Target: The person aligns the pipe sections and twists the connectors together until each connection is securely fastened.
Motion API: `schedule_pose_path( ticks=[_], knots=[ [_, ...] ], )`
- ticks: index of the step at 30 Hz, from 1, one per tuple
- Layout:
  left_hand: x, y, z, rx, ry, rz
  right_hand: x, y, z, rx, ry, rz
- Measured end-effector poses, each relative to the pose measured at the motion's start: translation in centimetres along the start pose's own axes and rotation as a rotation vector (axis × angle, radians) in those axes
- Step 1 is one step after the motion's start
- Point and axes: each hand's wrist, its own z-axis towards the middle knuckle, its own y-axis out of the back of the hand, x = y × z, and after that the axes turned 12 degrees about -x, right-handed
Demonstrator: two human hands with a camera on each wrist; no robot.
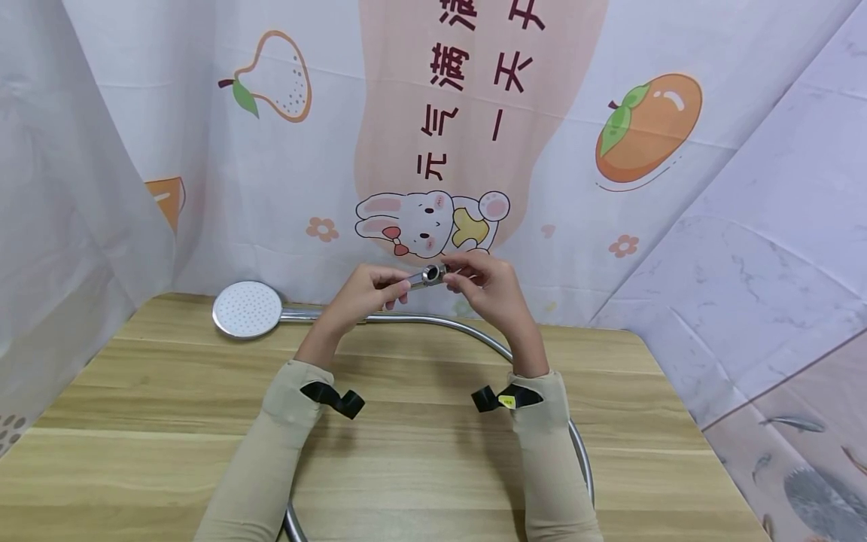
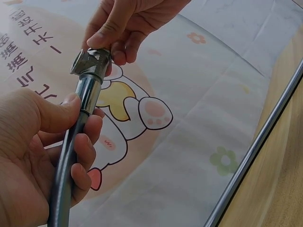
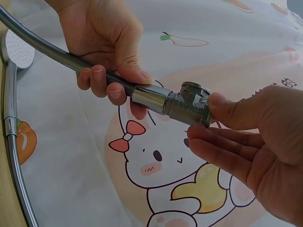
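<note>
My left hand grips the end of a grey shower hose, its thumb lying along the shiny metal sleeve. Joined to that sleeve is a chrome valve fitting with a short round side opening. My right hand pinches the far end of the fitting between thumb and fingers. Both hands are raised above the table, in front of the printed curtain. In the right wrist view the hose bends away behind the left hand.
A round white-faced shower head lies at the back left of the wooden table. Its chrome hose runs along the back and curves down the right side. A printed curtain hangs behind the table.
</note>
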Motion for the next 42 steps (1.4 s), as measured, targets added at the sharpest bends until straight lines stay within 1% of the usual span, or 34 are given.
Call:
schedule_pose_path(
  ticks=[6,9,17,26,34,42],
  knots=[
    [-0.1,0.05,-0.07,-0.01,0.001,0.01,-0.19,0.0,0.03,0.009,0.041,0.028],
    [0.01,0.03,-0.02,-0.011,0.005,0.015,-0.23,-0.01,-0.02,0.013,0.048,0.033],
    [0.1,0.03,0.09,0.003,-0.005,0.012,-0.34,-0.07,-0.09,-0.004,0.042,0.008],
    [0.26,0.0,0.07,0.004,-0.002,0.007,-0.13,-0.05,-0.08,-0.004,0.035,0.009],
    [0.04,0.0,-0.04,0.003,0.005,0.005,-0.07,-0.05,0.0,-0.004,0.02,0.021],
    [0.14,0.05,0.07,-0.001,0.01,-0.006,-0.23,-0.12,0.09,-0.005,0.055,0.017]
  ],
)
